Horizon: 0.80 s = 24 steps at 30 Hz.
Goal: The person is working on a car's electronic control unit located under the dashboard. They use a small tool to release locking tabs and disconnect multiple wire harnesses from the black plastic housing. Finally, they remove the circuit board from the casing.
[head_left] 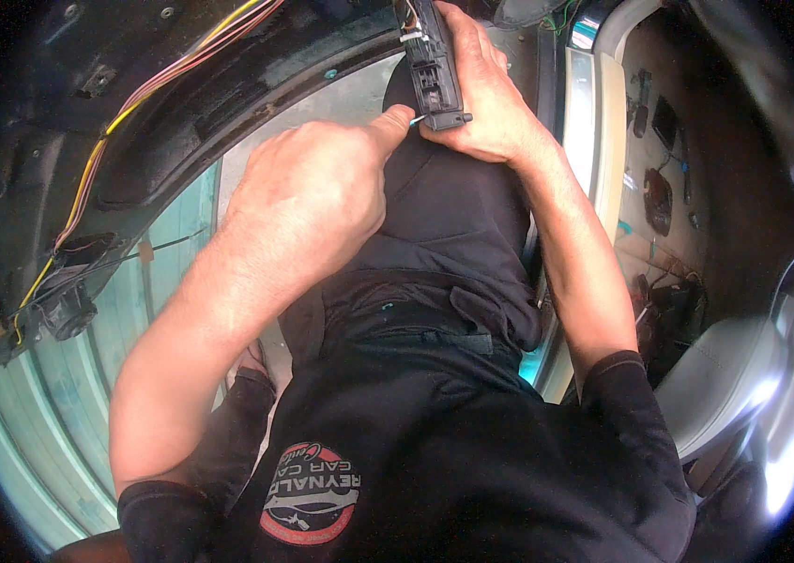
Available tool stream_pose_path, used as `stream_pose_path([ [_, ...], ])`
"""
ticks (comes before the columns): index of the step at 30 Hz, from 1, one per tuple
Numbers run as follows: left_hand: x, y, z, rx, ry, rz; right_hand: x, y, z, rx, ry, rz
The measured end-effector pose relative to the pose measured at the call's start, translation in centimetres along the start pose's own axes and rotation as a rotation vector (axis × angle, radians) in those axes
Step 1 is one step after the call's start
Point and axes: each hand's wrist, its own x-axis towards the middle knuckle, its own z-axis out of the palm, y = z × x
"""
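Near the top centre, my right hand [489, 108] holds a black plastic switch housing [432, 75] from its right side, with the thumb under its lower end. Its upturned face shows sockets and a white plug with wires at the upper end. My left hand [322, 174] is closed, thumb and forefinger pinched at the housing's lower left corner. A thin, pale sliver [418, 119] pokes out from those fingertips and meets the corner. Most of it is hidden, so its kind is unclear.
On the left hangs a stripped black car door panel [162, 122] with a yellow and pink wire bundle [148, 89]. To the right run a pale door sill [610, 141] and a floor with loose dark parts [660, 188]. A grey seat [725, 371] stands lower right.
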Motion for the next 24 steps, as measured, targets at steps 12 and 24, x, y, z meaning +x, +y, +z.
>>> stream_pose_path([
  [12, 2.0, -0.2, -0.9, -0.030, -0.098, 0.091, 0.3, -0.2, -0.2, -0.017, -0.077, 0.022],
  [24, 1.9, 1.0, -1.0, 0.359, -0.128, 0.178, 0.5, 0.2, -0.2, 0.017, -0.105, 0.035],
])
